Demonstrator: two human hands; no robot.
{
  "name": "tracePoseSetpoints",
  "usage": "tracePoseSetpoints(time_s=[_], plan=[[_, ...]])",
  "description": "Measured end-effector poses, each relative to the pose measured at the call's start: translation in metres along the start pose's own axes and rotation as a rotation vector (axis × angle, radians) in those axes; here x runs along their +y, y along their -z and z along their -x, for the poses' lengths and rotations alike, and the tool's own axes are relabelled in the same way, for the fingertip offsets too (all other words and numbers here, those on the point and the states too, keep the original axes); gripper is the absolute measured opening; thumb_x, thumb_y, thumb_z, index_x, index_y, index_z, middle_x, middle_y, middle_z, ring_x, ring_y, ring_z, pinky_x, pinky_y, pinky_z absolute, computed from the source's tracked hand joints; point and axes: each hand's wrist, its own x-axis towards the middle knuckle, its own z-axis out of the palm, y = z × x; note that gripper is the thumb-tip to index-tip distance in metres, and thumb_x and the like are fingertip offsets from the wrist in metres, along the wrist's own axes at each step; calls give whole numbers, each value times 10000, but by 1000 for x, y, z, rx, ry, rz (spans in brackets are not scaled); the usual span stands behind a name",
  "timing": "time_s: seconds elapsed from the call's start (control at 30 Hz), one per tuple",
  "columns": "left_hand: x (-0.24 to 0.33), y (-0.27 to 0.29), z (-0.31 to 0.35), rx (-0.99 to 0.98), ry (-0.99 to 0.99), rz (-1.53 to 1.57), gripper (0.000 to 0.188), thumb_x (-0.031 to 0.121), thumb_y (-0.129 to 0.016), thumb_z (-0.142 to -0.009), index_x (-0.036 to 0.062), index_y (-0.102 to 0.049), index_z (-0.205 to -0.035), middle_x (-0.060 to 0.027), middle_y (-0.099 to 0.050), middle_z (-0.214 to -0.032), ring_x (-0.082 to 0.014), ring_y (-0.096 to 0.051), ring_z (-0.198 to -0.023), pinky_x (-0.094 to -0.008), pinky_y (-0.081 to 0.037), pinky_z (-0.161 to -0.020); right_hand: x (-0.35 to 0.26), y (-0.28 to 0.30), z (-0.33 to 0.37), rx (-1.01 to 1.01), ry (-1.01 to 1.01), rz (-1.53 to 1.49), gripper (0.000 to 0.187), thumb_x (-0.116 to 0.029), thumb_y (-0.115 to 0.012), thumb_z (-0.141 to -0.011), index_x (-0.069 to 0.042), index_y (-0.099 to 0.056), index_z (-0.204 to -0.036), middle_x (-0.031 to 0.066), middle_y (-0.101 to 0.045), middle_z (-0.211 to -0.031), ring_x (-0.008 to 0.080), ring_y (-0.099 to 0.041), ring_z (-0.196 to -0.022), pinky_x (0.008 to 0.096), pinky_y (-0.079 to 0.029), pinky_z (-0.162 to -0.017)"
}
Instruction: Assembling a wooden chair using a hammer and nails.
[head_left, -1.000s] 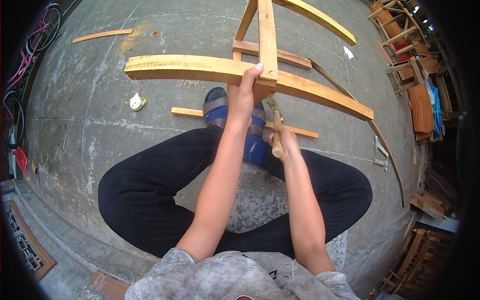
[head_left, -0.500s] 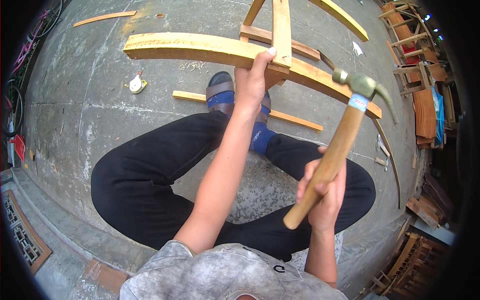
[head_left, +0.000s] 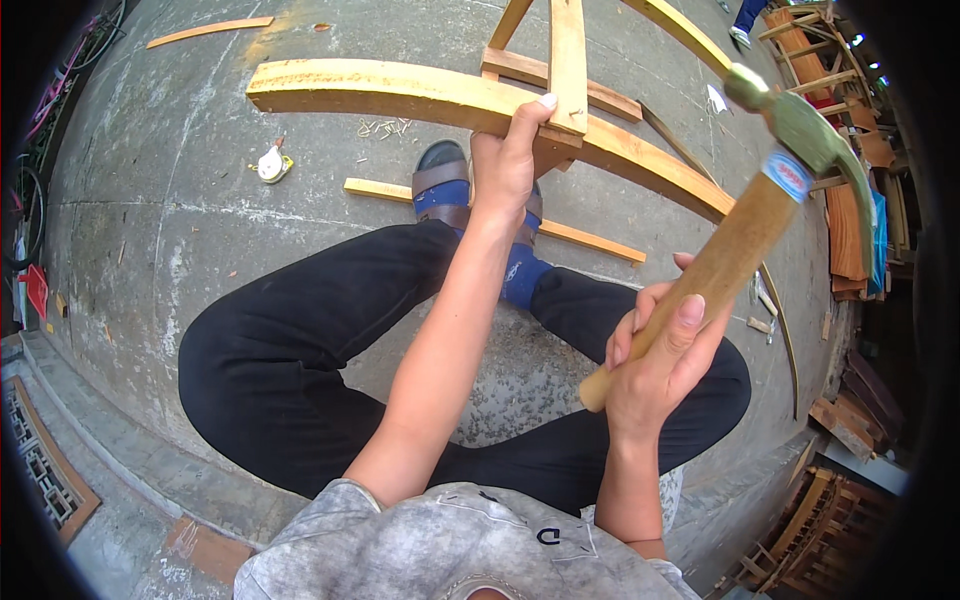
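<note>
My right hand (head_left: 655, 365) is wrapped round the wooden handle of a claw hammer (head_left: 728, 245). The hammer is raised and tilted, its metal head up and to the right, claw pointing right. With my left hand (head_left: 503, 165) I grip a wooden frame where a curved beam (head_left: 390, 88) meets a straight wooden bar (head_left: 567, 65). My left thumb presses beside the bar's near end, while the fingers go under the beam, partly hidden. A small dark nail-like spot shows on the bar's end, too small to be sure of.
A tape measure (head_left: 271, 163) lies on the concrete floor left of my feet, near wood shavings (head_left: 384, 129). A loose strip (head_left: 595, 241) lies by my sandals. Wooden furniture parts (head_left: 850, 235) are stacked at the right. Another person's foot (head_left: 740, 36) shows at the far right.
My right hand has brought the hammer up nearer the camera, its head moving right and up. The left hand stays on the frame, which has shifted slightly. Another person's foot has come into view.
</note>
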Motion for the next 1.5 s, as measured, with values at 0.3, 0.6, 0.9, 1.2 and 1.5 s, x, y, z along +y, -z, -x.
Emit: tracePoseSetpoints(time_s=[0.3, 0.6, 0.9, 1.2, 1.5], plan=[[4, -2, 4, 51, -4, 47, 428, 312, -773, -887, -41, -688, -1114, -97, -697, -1035, -145, -665, -924, -290, -541, -792, 18, 3, 3, -118, -198, 296, 334, -388, -466, -1121, -57, -478, -1158, 3, -503, -809, 26, -437, -499, 191, -346, -408], [5, -4, 6, 29, -39, -70, 550, 421, -717, -892, -49, -647, -1169, -137, -685, -1062, -181, -680, -970, -314, -536, -851, 26, 2, 4, -49, -35, 199, 457, -353, -497, -1106, 32, -449, -1345, 62, -590, -795, 78, -514, -564, 242, -404, -487], [-1, -2, 4, 48, -6, 52, 428, 305, -780, -891, -44, -686, -1120, -93, -701, -1053, -145, -661, -962, -288, -519, -850, 25, 7, -6, -94, -91, 378, 350, -362, -475, -1123, -22, -493, -1203, 6, -517, -753, 18, -420, -511, 198, -324, -425], [-5, 0, -1, 22, -36, 3, 431, 319, -775, -891, -40, -680, -1108, -85, -687, -1043, -144, -646, -948, -295, -507, -838, 3, 7, -5, 39, 130, 42, 454, -406, -451, -1116, -24, -448, -1363, 24, -483, -808, 38, -427, -483, 192, -338, -411], [2, -5, 5, 68, -41, 7, 395, 304, -773, -894, -34, -692, -1081, -90, -704, -1038, -135, -659, -940, -286, -519, -830, 27, 10, -7, -159, -148, 433, 353, -382, -473, -1121, -33, -500, -1165, -3, -495, -726, 27, -428, -508, 207, -341, -427]])
